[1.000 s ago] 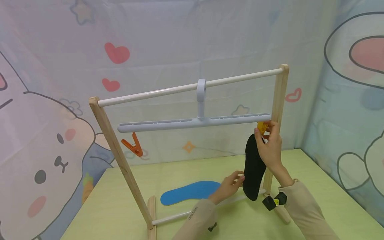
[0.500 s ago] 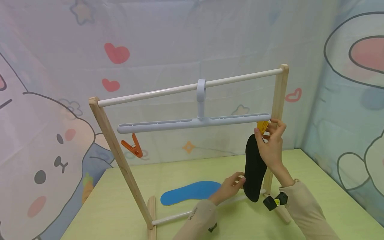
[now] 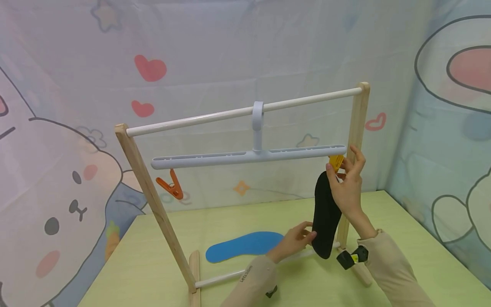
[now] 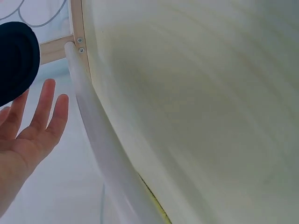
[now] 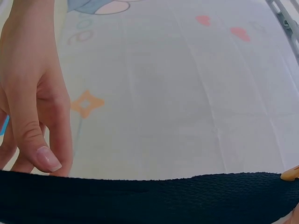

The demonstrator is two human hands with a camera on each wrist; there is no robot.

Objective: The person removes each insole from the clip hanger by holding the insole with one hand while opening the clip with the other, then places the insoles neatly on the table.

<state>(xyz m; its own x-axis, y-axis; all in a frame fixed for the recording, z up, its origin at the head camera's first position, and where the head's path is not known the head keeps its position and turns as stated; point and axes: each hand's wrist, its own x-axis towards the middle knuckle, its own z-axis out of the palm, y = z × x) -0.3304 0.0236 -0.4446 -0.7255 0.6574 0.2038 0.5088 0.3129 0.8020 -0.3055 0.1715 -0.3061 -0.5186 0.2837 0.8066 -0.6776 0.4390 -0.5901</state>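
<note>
1 low, 1 high: L hand (image 3: 293,242), fingers loose, touches blk insole (image 3: 325,216); R hand (image 3: 347,188) pinches ylw clip (image 3: 336,162).

The right fingers (image 3: 358,160) partly hide the yellow clip (image 3: 336,163), the left hand (image 3: 293,243) the blue insole (image 3: 243,247).

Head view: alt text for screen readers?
Right hand holds a yellow clip at the top of a black insole, left hand at its lower edge. The clip is below the right end of a hanger, an orange clip below the left; a blue insole lies on the table.
</note>
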